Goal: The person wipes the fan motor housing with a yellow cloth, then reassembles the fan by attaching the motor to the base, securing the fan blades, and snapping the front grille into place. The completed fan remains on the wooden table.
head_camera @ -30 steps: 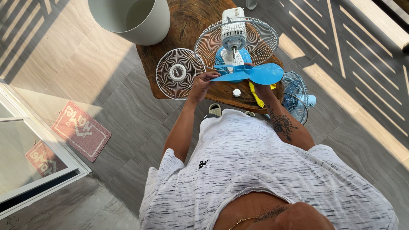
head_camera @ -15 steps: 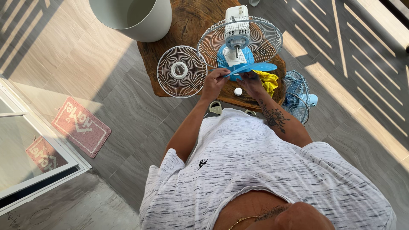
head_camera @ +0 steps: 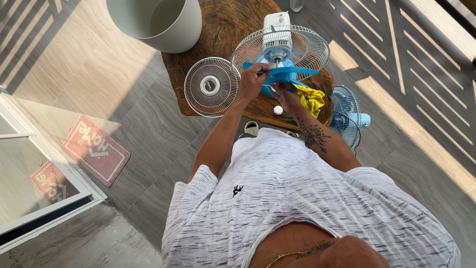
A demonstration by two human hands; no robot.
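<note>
I hold a blue fan blade [head_camera: 287, 73] in both hands, just in front of the motor shaft of a white fan [head_camera: 277, 44] whose rear wire grille [head_camera: 310, 47] lies open on the wooden table [head_camera: 223, 30]. My left hand [head_camera: 252, 79] grips the blade's left side. My right hand [head_camera: 285, 95] holds it from below. The detached front grille [head_camera: 212, 87] lies flat to the left of my hands. A yellow cloth [head_camera: 311, 99] and a small white cap [head_camera: 278, 110] rest on the table near my right wrist.
A large pale bucket [head_camera: 156, 20] stands at the table's far left. A second blue fan [head_camera: 347, 114] sits on the floor right of the table. A pink doormat [head_camera: 94, 149] lies on the grey floor by a glass door [head_camera: 34, 183]. Sandals [head_camera: 251, 128] show under the table edge.
Both hands lifted the blue blade away from me, from over the table's near edge up to the fan's motor shaft. The yellow cloth left my right hand and now lies on the table.
</note>
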